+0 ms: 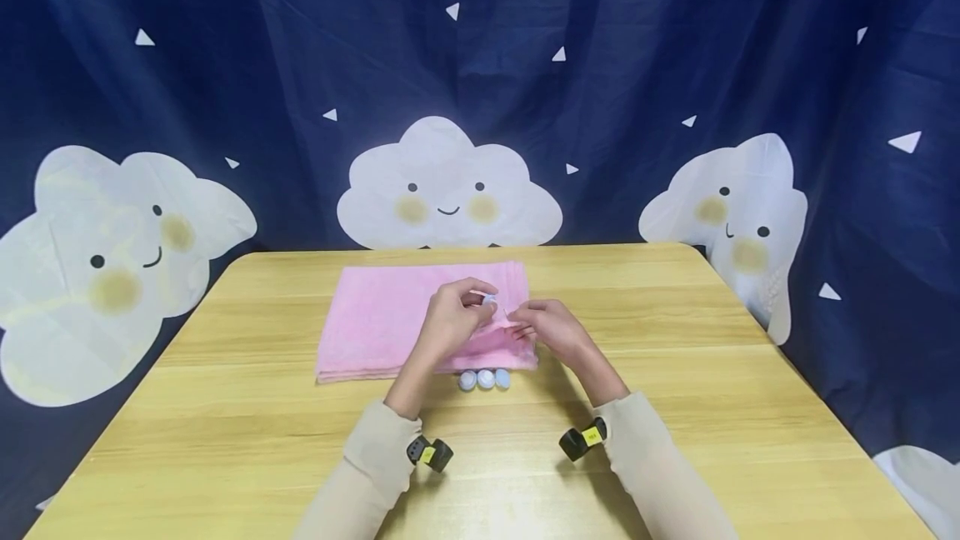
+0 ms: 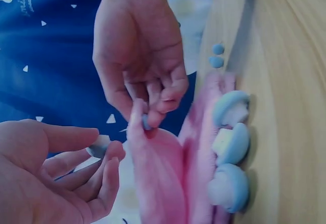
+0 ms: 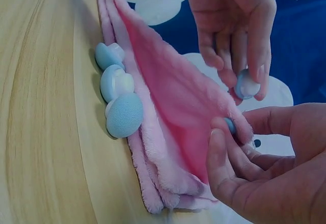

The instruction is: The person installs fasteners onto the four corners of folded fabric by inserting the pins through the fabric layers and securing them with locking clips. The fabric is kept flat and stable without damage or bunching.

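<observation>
A folded pink blanket [image 1: 382,307] lies on the table, one edge lifted. My left hand [image 1: 455,315] pinches a small blue-and-white mushroom-shaped quilt clip cap [image 3: 248,84] between thumb and fingers, just left of the raised edge and apart from it. With thumb and fingertips my right hand [image 1: 558,330] pinches that edge, along with a small round blue piece [image 3: 231,126] against the cloth. A thin pale tip [image 2: 123,130] pokes out of the cloth toward my left hand. Three blue-and-white mushroom-shaped clips [image 2: 233,143] stand in a row along the blanket's near edge.
The wooden table [image 1: 247,457] reaches toward a dark blue curtain [image 1: 510,90] with cloud prints behind it. Two small blue round pieces [image 2: 217,61] lie on the table past the blanket in the left wrist view. Black cameras [image 1: 429,452] sit at both wrists.
</observation>
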A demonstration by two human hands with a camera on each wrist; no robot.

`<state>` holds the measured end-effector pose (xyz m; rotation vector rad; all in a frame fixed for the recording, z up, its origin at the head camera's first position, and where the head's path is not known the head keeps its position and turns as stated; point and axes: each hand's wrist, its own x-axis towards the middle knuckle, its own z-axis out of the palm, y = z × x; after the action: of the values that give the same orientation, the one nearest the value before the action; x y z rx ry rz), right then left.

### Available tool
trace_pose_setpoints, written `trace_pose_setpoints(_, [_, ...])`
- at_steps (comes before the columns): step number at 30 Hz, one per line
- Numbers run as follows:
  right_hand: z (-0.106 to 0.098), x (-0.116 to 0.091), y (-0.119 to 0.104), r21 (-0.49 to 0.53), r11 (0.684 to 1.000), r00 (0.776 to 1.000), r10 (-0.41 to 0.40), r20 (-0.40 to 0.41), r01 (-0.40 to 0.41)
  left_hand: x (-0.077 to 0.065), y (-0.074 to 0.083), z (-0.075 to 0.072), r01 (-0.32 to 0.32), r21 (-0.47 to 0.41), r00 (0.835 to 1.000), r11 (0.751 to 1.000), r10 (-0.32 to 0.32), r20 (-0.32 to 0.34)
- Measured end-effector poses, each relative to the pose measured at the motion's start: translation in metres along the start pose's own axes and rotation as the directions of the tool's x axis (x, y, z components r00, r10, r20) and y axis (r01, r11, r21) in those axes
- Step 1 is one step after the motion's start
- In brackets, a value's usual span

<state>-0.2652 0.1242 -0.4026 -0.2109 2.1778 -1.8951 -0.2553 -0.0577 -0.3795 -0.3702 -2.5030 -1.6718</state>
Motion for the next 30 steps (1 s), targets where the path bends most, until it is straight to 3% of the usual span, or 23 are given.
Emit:
trace_pose_setpoints(13, [0.003, 0.002, 0.0, -0.015, 1.0, 1.0, 0.008, -0.006, -0.009, 0.003, -0.012, 0.004, -0.007, -0.044, 1.0, 0.999, 0.007, -0.016])
trace_pose_setpoints(20, [0.003, 0.001, -0.001, -0.009, 1.0, 1.0, 0.002, 0.006, -0.002, 0.004, -0.013, 0.004, -0.041, -0.049, 0.999, 0.998, 0.04, -0.022])
trace_pose_setpoints(28, [0.003, 0.003, 0.001, -0.009, 1.0, 1.0, 0.008, 0.004, -0.008, 0.004, -0.013, 0.005, -0.021, -0.072, 0.999, 0.997, 0.018, -0.036])
trace_pose_setpoints(30, [0.003, 0.002, 0.0, -0.006, 1.0, 1.0, 0.006, 0.006, -0.006, 0.001, -0.007, 0.004, -0.022, -0.067, 0.999, 0.998, 0.018, -0.05])
